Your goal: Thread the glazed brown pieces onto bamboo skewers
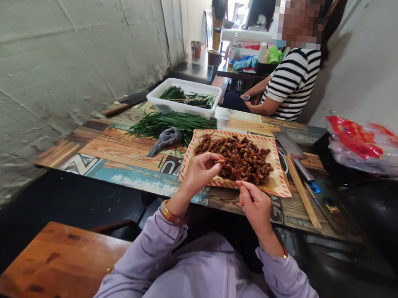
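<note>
A heap of glossy dark-brown food pieces (242, 158), coated in sauce, lies on a paper-lined tray with a red-striped border (280, 188). Over the heap's near left side, my left hand (200, 173) pinches a small brown food piece (222, 162) between thumb and fingers. My right hand (257, 207) is closed in a pinch at the tray's near edge; whatever its fingertips hold is too thin to make out. To the tray's right lies a bundle of thin wooden skewers (304, 195).
Long green chives (173, 123) and a crumpled grey cloth (166, 141) lie left of the tray. Behind is a white tub (182, 108) with more greens. A cleaver (288, 144), a phone (331, 208) and plastic bags (373, 148) are rightward. A person in stripes (291, 83) sits beyond.
</note>
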### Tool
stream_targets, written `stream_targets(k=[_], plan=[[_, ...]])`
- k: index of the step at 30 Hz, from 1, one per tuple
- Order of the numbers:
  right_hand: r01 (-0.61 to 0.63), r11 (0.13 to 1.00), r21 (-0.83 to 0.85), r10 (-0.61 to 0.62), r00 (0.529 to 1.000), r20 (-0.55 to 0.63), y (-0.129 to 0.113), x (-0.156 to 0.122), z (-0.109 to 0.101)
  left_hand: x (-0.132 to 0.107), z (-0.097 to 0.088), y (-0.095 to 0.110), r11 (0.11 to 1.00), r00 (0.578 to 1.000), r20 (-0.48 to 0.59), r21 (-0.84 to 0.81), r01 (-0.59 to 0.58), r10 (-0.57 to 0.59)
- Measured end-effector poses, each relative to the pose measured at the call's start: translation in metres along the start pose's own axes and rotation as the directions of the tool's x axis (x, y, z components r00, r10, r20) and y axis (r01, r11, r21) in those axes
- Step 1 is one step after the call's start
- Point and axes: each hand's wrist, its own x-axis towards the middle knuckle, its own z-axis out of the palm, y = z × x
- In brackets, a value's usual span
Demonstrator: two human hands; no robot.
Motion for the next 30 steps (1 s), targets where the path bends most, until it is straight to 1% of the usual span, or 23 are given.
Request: stream_targets(k=[3,5,7,10,13,15,17,19,24,26,28,30], plan=[[0.084,0.995,-0.060,-0.079,0.994,0.080,-0.001,0.003,-0.006,0.006,0.005,-0.007,0.994,1.000,0.007,0.102,-0.025,0.024],[0.119,0.990,-0.082,-0.110,0.989,0.103,0.000,0.005,-0.007,0.006,0.007,-0.006,0.995,1.000,-0.007,0.103,-0.014,0.015],[0.121,0.989,-0.082,-0.112,0.988,0.108,0.003,0.006,-0.006,0.004,0.010,-0.003,0.999,1.000,-0.023,0.030,0.022,-0.021],[0.108,0.992,-0.063,-0.102,0.990,0.096,0.004,0.006,-0.004,0.000,0.012,0.003,0.979,0.991,-0.021,-0.159,0.128,-0.133],[0.108,0.993,-0.040,-0.104,0.991,0.086,0.003,0.006,-0.004,-0.004,0.014,0.008,0.913,0.977,0.015,-0.353,0.205,-0.214],[0.103,0.994,-0.025,-0.100,0.992,0.082,0.001,0.005,-0.004,-0.005,0.016,0.008,0.861,0.971,0.051,-0.452,0.233,-0.235],[0.088,0.996,-0.014,-0.086,0.993,0.076,-0.001,0.005,-0.005,-0.004,0.018,0.007,0.819,0.967,0.076,-0.518,0.248,-0.244],[0.069,0.998,-0.009,-0.068,0.996,0.061,-0.001,0.005,-0.006,-0.003,0.022,0.004,0.795,0.967,0.078,-0.555,0.245,-0.243],[0.020,1.000,-0.005,-0.020,1.000,0.021,0.003,0.004,-0.012,0.005,0.028,-0.001,0.817,0.986,0.024,-0.557,0.152,-0.167],[0.018,1.000,-0.023,-0.017,0.999,0.027,0.007,0.004,-0.015,0.009,0.027,-0.001,0.793,0.983,0.037,-0.585,0.169,-0.182],[0.026,0.999,-0.044,-0.024,0.999,0.041,0.011,0.003,-0.016,0.013,0.025,-0.002,0.764,0.973,0.054,-0.609,0.211,-0.226],[0.045,0.997,-0.062,-0.041,0.997,0.063,0.014,0.003,-0.016,0.017,0.023,-0.003,0.754,0.965,0.049,-0.614,0.232,-0.257]])
